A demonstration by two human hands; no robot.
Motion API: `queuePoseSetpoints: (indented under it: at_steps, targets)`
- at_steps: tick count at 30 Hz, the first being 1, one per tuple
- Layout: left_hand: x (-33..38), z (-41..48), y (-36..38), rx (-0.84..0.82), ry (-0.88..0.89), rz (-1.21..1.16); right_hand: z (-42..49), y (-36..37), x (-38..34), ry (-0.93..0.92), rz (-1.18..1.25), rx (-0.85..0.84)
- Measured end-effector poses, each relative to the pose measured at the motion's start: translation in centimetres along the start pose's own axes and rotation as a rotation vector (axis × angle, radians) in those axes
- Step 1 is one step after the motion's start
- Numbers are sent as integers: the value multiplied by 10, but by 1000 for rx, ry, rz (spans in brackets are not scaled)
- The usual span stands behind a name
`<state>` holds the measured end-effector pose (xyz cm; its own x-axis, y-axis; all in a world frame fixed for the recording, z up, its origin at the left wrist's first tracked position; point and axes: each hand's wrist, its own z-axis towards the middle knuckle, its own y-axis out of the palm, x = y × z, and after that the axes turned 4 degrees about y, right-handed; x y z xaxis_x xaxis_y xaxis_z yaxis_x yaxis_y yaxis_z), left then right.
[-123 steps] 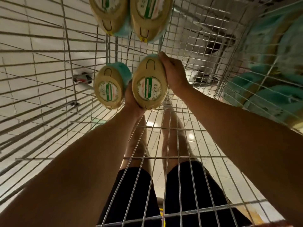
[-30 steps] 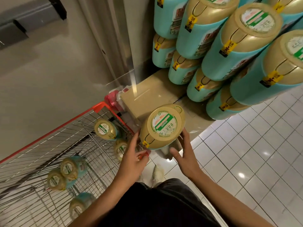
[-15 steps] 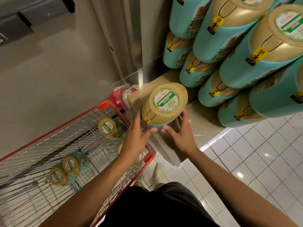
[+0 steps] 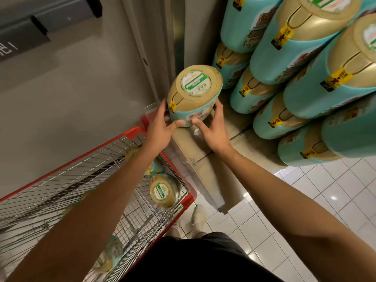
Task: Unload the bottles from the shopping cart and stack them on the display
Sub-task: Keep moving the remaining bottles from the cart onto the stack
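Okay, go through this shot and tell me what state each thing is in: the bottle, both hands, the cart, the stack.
Held bottle: upright, out of the cart, over the cardboard base.
Left hand: grips the held bottle's left side.
Right hand: grips its right side.
Shopping cart: partly loaded.
Cart bottle: upright, untouched.
Display stack: several tiers high.

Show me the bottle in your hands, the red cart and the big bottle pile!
held bottle (image 4: 195, 86): head view, round label on its gold top.
shopping cart (image 4: 190, 198): head view, red corner of its rim.
bottle pile (image 4: 295, 58): head view, teal side of one stacked bottle.
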<state>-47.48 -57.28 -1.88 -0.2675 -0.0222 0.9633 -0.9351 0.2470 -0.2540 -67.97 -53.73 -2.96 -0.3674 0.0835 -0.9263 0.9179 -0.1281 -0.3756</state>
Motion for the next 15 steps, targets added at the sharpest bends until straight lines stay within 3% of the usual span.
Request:
queuePoseSetpoints:
  at_steps: [15]
  targets:
    - [2,41,-14,21,-52,-32,41,26,-5,43,14,99]
